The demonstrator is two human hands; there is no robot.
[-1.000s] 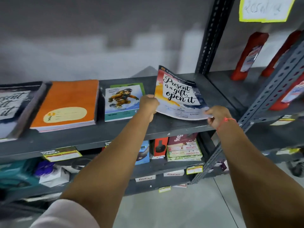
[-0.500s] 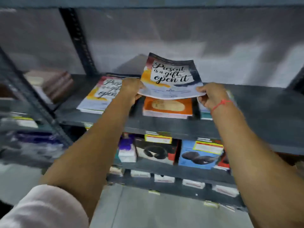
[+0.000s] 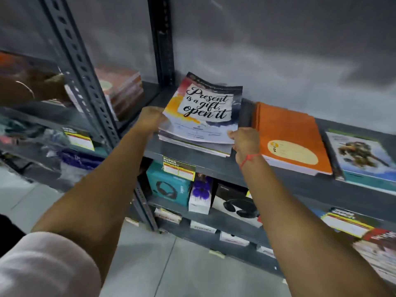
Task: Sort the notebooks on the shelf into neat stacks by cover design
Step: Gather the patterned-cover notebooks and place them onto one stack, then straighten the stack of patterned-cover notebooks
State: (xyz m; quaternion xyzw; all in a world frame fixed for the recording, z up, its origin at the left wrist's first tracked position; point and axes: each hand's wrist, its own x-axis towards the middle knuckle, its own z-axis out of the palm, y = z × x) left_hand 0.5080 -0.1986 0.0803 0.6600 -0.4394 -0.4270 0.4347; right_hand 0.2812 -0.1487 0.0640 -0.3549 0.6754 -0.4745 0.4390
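Note:
A thin notebook with the words "Present is a gift, open it" (image 3: 205, 108) lies tilted on top of a stack of the same design (image 3: 192, 144) at the left end of the grey shelf (image 3: 214, 166). My left hand (image 3: 150, 121) grips its left edge. My right hand (image 3: 246, 142), with a red thread at the wrist, holds its lower right corner. To the right lies a stack of orange notebooks (image 3: 289, 136), then a stack with a cartoon figure on the cover (image 3: 364, 155).
A slotted metal upright (image 3: 79, 67) stands left of the stack. Beyond it, another person's hand (image 3: 32, 86) reaches near brown books (image 3: 122, 88) on the neighbouring shelf. Boxed headphones (image 3: 169, 185) and yellow price tags (image 3: 179, 170) sit on the shelf below.
Both hands carried the "Present is a gift" notebook leftward along the shelf, past the orange stack, and lowered it onto the matching stack at the left end.

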